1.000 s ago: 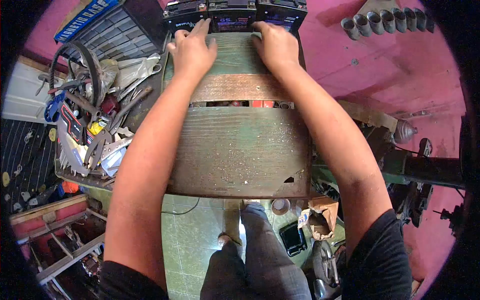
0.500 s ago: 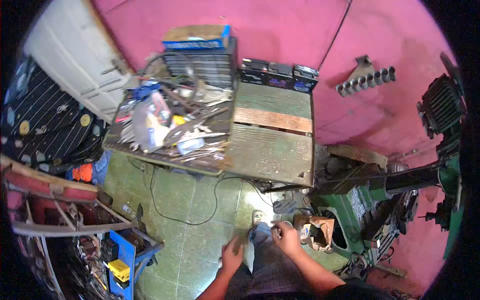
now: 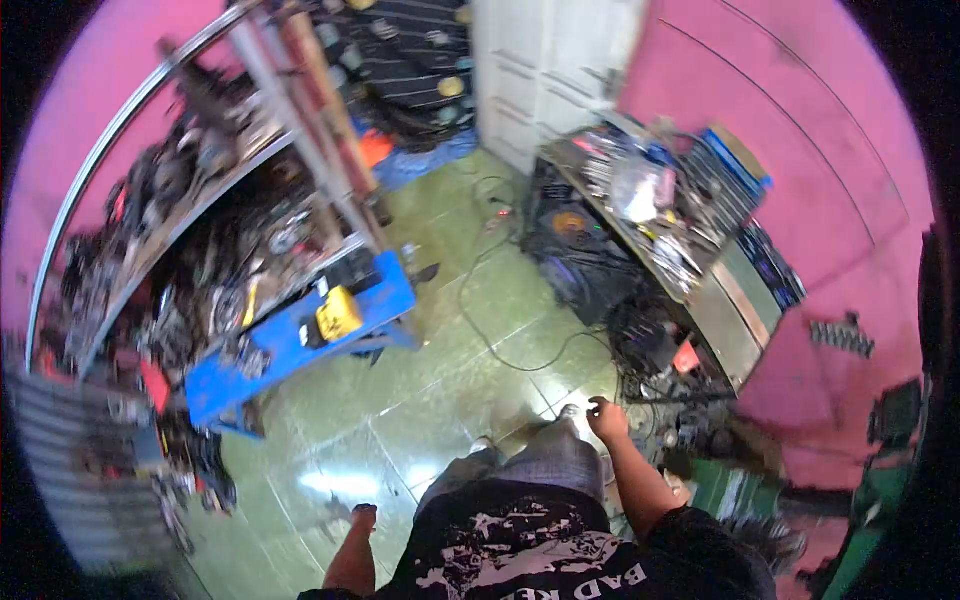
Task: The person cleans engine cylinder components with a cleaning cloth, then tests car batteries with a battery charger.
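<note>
My left hand (image 3: 363, 516) hangs low on the left, over the tiled floor (image 3: 320, 430); its fingers are foreshortened and blurred. My right hand (image 3: 607, 422) is out in front of my right leg with its fingers curled in. I cannot tell what, if anything, is inside those fingers. Both arms are apart, on either side of my black printed shirt (image 3: 520, 545). Nearest to the right hand are the floor beside my shoe (image 3: 570, 411) and the dark clutter under the worktable (image 3: 725, 325).
A blue bench (image 3: 230, 385) carries a yellow tool-like object (image 3: 339, 314). Behind it, a shelf (image 3: 190, 225) is crammed with metal parts. Across the floor runs a black cable (image 3: 490, 345). Tools heap on the worktable's far end; a green machine (image 3: 870, 520) stands at right.
My view has swung left, bringing the blue bench and shelf further in. My hands, close together over my legs before, are now far apart, the left one lower beside my body.
</note>
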Demonstrator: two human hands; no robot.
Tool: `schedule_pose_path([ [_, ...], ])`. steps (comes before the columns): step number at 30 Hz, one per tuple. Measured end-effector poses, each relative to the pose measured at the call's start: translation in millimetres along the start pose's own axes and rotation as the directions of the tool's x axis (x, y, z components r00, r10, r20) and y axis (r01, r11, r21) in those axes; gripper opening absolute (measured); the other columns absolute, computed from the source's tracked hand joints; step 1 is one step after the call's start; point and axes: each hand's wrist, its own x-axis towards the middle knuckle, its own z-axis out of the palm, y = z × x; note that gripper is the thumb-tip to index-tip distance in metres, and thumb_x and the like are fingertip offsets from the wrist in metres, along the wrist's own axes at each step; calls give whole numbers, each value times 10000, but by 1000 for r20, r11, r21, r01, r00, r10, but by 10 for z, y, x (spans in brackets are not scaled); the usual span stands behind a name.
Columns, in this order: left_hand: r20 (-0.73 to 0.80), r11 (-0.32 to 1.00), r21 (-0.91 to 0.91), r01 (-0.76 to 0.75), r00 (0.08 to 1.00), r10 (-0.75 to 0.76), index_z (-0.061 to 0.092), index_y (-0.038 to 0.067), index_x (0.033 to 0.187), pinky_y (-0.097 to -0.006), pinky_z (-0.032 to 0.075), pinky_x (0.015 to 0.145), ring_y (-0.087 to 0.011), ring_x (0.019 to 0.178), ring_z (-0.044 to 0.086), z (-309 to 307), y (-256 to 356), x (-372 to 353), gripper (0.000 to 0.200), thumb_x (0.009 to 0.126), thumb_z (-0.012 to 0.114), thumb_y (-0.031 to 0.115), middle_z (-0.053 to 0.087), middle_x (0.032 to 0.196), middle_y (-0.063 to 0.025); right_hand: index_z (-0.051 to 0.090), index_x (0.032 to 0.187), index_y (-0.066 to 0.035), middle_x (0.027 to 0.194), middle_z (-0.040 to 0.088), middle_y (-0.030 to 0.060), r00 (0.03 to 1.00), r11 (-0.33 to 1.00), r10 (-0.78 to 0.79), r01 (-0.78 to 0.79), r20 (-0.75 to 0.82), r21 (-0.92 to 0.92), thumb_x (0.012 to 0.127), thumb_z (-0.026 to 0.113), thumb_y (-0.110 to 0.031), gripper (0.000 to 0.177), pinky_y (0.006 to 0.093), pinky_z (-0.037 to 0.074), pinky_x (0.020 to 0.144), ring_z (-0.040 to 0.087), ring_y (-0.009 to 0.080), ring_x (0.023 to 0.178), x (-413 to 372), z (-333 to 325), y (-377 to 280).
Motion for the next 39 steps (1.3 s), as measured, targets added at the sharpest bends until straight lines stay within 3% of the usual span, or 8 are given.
schedule_pose_path([
  [2,75,802,590,92,983,-168,752,109,1159,-482,575,929,-354,1034,731,157,-189,-317,451,841,714,428,772,1113,-156,762,1178,-195,1021,770,178,996,995,78,-75,41,-68,830,736,-316,370,488,584,895,730,387,987,53,274,57],
  [5,-130,784,5,621,778,-615,797,86,987,-469,577,901,-373,1001,733,599,-323,-836,495,793,720,535,777,1036,-178,762,1191,-209,1028,771,173,987,970,-20,58,156,-238,884,689,-344,343,479,592,874,737,379,975,470,1113,1023],
  [6,-125,549,-327,769,541,-832,802,77,949,-472,577,896,-374,984,736,702,-326,-1031,511,780,725,553,777,1014,-192,761,1202,-205,1055,778,149,782,622,-282,591,556,-515,947,624,-400,349,451,601,840,753,349,940,625,1676,1479],
  [8,195,342,-412,844,449,-872,794,37,1021,-461,563,936,-369,1051,727,974,-344,-1127,631,746,736,602,764,1083,-225,766,1192,-195,1099,775,139,476,798,71,500,877,-336,988,566,-453,386,433,597,860,752,314,980,447,1095,673],
  [11,353,293,-416,861,450,-820,776,11,1082,-457,535,991,-373,1135,698,1157,-188,-1153,672,777,713,606,740,1165,-244,758,1220,-189,1116,769,154,586,725,4,557,811,-406,911,670,-517,459,437,601,873,753,304,963,563,1326,615],
  [17,294,975,9,220,932,-213,732,72,1189,-460,513,1038,-392,1197,661,1033,-44,-593,599,997,438,558,709,1254,-219,761,1222,-163,1094,769,172,674,820,-18,433,738,-375,806,789,-521,549,422,578,939,734,338,1043,1233,1632,-307],
  [26,-92,756,-353,551,784,-614,679,111,1296,-490,555,944,-409,1095,701,-478,-88,910,493,898,706,401,739,1157,-224,710,1260,-130,1279,699,186,756,802,-269,519,597,-296,852,759,-484,542,456,522,1041,658,368,1207,2751,2602,-3073],
  [39,-438,901,-434,5,872,-217,699,142,1248,-499,556,852,-355,1021,733,-2940,639,3243,374,913,702,307,771,1105,-126,676,1285,-190,1166,739,133,855,817,-494,519,160,-253,874,744,-467,500,541,488,951,607,376,1157,2468,3329,-5984],
])
